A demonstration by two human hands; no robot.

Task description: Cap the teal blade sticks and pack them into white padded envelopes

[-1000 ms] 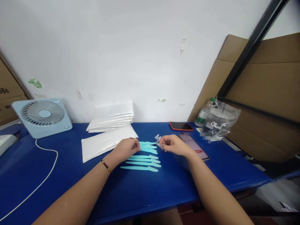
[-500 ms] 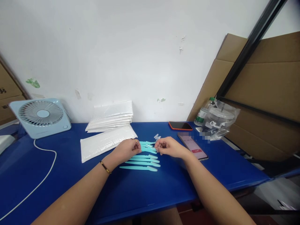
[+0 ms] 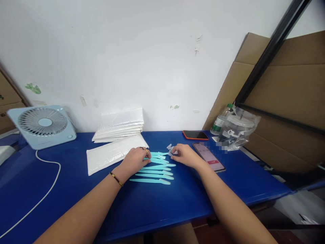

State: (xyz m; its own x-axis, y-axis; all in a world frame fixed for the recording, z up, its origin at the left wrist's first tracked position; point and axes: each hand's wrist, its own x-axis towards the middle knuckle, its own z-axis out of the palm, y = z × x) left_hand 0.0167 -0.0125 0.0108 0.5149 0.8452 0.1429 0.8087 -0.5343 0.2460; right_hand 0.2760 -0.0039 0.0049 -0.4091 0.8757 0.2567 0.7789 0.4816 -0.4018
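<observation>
Turquoise razors lie between the worktop's front and back edges, some overlapping, so one nudge could drag neighbours askew. The left hand bunches its fingers over razor ends; the right's curl beside tiny clear caps, which might scatter. Whether either grips anything is hidden.

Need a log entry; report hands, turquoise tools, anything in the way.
Left hand at turquoise tools, right hand at small clear pieces. Tools side by side, some overlapping. White packet close by left hand.
</observation>
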